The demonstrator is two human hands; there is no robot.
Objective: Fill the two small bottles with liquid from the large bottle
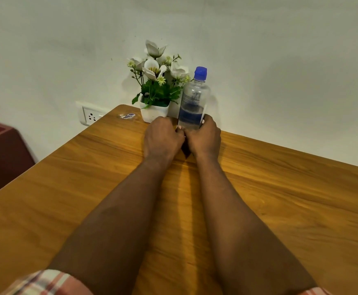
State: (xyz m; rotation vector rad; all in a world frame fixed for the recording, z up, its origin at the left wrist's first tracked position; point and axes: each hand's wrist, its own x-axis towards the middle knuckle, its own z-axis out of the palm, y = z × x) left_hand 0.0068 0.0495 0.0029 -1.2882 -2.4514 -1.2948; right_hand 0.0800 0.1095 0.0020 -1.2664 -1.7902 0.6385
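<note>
The large clear bottle (191, 103) with a blue cap stands upright at the far edge of the wooden table (280, 199), partly filled with liquid. My right hand (203, 137) is curled around its base, thumb on the left side and fingers reaching round the right. My left hand (163, 135) is curled into a fist right beside it, touching the right hand. What the left fist holds is hidden. A small dark shape (186, 151) shows in the gap between both hands; I cannot tell what it is. No small bottle is in plain sight.
A white pot of artificial white flowers (155, 111) stands just left of the large bottle, against the wall. A sticker (128, 116) lies near the table's far left corner. A wall socket (90, 117) and a dark red box (1, 150) are off the left edge.
</note>
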